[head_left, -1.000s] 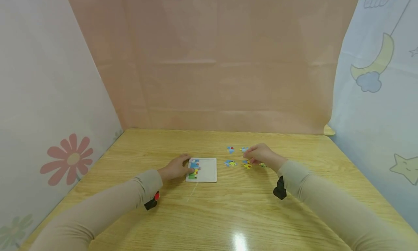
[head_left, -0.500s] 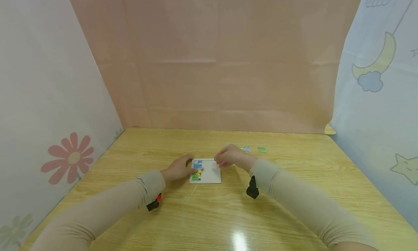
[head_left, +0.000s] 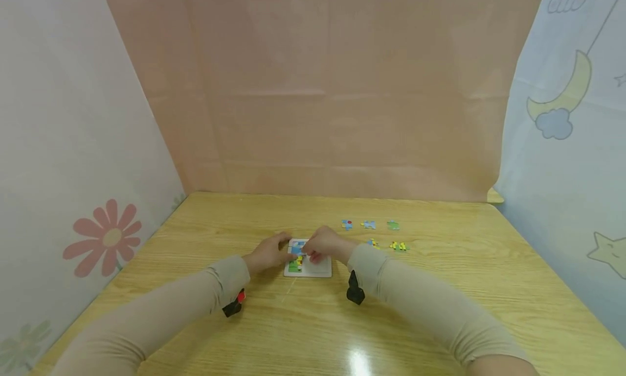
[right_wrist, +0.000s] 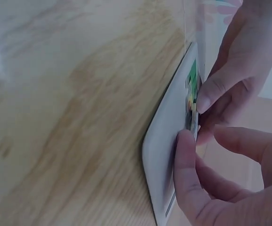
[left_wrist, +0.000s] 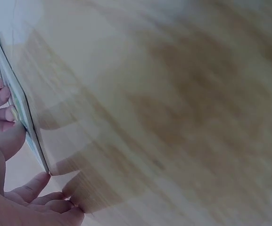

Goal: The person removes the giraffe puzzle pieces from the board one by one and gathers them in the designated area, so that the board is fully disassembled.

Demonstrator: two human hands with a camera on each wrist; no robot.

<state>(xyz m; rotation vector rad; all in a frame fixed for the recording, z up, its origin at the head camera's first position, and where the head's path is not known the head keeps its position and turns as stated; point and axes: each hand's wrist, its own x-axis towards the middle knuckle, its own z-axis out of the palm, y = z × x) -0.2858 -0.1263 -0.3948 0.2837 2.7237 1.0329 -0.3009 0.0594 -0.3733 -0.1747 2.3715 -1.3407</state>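
A small white puzzle board (head_left: 318,274) lies on the table, its left column filled with blue, yellow and green jigsaw pieces (head_left: 295,265). My left hand (head_left: 266,252) grips the board's left side, thumb over the top and the other fingers along the edge. Over the middle of the board, my right hand (head_left: 329,243) pinches a puzzle piece against the filled column. Much of that piece is hidden by the fingers; in the right wrist view only a thin edge (right_wrist: 193,123) shows near the fingertips. The board's right part shows bare white in that view.
Several loose puzzle pieces lie right of the board: a blue one with a red spot (head_left: 347,224), a pale blue one (head_left: 369,224), a green one (head_left: 393,224), and yellow ones (head_left: 399,246) nearer. A cloth backdrop (head_left: 323,120) stands behind the wooden table (head_left: 303,327).
My right hand has moved left from the loose pieces onto the board, and one blue-yellow piece is gone from their near row. The board has shifted slightly right; my left hand stays on it.
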